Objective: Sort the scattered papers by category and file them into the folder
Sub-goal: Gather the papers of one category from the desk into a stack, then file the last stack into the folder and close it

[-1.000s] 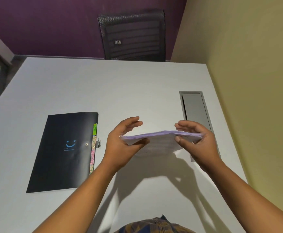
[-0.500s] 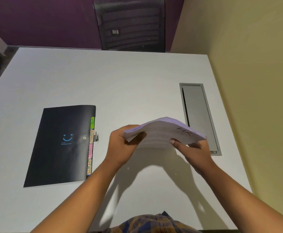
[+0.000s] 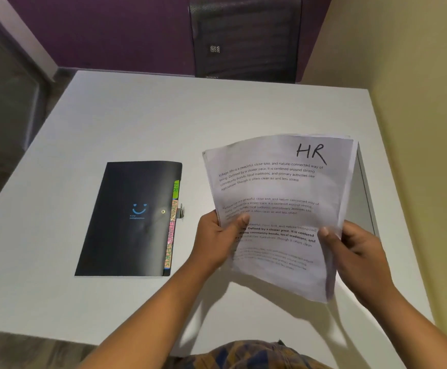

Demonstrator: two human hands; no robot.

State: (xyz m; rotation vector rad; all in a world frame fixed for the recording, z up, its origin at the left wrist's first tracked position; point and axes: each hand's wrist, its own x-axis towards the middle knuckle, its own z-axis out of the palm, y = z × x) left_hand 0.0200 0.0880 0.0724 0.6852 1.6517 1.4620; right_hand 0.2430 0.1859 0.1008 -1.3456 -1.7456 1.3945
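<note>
**Checking a paper stack's category before filing**

On a white table (image 3: 137, 123) lies a closed black folder (image 3: 126, 222). Just to its right, a stack of papers (image 3: 278, 187) with "HR" on top is held above the table. The left hand (image 3: 217, 243) and right hand (image 3: 355, 249) pinch its sides. The likely next step is freeing one hand to open the folder.

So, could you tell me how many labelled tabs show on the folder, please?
4, down the right edge of the folder: HR on top, then ADMIN, FINANCE, SPORTS lowest; more may be hidden.
</note>
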